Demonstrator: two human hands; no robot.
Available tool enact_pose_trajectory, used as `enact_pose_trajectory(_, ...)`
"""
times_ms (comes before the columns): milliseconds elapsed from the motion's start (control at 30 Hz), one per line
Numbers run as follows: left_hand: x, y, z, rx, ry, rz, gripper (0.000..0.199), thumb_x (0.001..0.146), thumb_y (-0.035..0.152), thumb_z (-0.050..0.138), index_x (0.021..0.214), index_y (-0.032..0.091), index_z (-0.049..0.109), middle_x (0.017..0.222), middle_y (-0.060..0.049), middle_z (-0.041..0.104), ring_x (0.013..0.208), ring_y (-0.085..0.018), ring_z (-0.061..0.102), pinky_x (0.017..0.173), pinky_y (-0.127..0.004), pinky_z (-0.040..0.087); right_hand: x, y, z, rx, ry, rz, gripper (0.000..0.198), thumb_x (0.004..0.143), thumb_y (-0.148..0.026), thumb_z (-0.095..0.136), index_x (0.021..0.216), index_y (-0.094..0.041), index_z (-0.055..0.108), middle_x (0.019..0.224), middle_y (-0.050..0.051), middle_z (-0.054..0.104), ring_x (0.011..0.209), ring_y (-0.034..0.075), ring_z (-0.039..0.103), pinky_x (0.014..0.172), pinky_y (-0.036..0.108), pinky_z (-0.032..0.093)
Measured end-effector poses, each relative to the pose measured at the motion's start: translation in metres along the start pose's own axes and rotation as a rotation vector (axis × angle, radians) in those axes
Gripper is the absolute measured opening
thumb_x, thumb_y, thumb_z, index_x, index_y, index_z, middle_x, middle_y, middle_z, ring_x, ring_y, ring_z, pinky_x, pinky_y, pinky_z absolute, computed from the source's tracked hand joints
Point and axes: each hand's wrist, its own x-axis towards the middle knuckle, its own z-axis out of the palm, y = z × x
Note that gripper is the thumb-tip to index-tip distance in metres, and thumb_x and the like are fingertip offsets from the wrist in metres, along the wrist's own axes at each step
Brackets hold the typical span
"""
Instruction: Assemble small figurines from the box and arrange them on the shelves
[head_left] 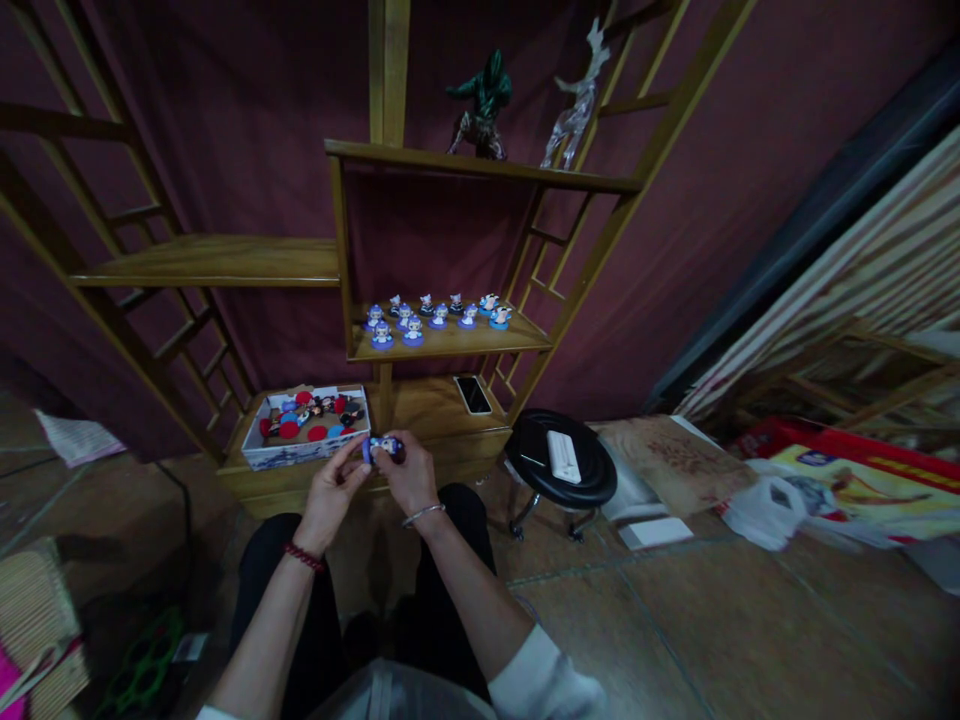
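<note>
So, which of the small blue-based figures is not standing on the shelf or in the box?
The small figure that both hands hold, left hand and right hand. The other figures stand in rows on the middle shelf above.

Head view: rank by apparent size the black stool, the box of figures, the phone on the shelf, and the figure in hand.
1. Stool and box: alike, unranked.
2. Phone.
3. Figure, held by both hands, looks smallest.
</note>
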Motion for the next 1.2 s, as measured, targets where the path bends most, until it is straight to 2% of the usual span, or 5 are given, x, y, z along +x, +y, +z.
enact_pose_trajectory(433,-0.002,0.004,-0.002,-0.007,0.052,0.01,0.053,0.065,0.032,0.063,0.115,0.019,0.052,0.121,-0.007,0.054,0.106,-0.021,0.052,0.092,-0.033,0.04,-0.001,-0.005,0.001,-0.074,-0.014,-0.148,0.019,0.073,-0.025,0.054,0.091,-0.02,0.056,0.083,0.001,0.063,0.076,0.014,0.059,0.072,0.024,0.046)
enact_pose_trajectory(833,-0.003,-0.002,-0.005,-0.103,0.05,-0.056,0.053,0.064,0.032,0.067,0.113,0.016,0.055,0.107,-0.006,0.062,0.091,-0.018,0.058,0.079,-0.03,0.047,-0.002,-0.011,-0.003,-0.171,-0.069,-0.158,0.02,0.074,-0.025,0.054,0.093,-0.021,0.057,0.087,0.001,0.063,0.081,0.015,0.058,0.076,0.025,0.044)
enact_pose_trajectory(1000,-0.005,0.002,-0.006,-0.162,0.066,-0.097,0.048,0.061,0.029,0.069,0.107,0.015,0.059,0.105,-0.007,0.063,0.084,-0.016,0.059,0.068,-0.025,0.049,-0.001,-0.01,-0.007,-0.198,-0.123,-0.253,0.02,0.076,-0.024,0.054,0.096,-0.023,0.057,0.09,0.0,0.062,0.081,0.014,0.057,0.075,0.024,0.044)
enact_pose_trajectory(1200,-0.009,0.003,-0.005,-0.263,0.001,-0.12,0.037,0.064,0.026,0.068,0.099,0.015,0.063,0.097,-0.006,0.064,0.079,-0.013,0.059,0.064,-0.021,0.047,0.0,-0.009,-0.013,-0.238,-0.186,-0.324,0.024,0.076,-0.022,0.055,0.099,-0.023,0.056,0.092,0.001,0.061,0.082,0.014,0.057,0.076,0.023,0.043)
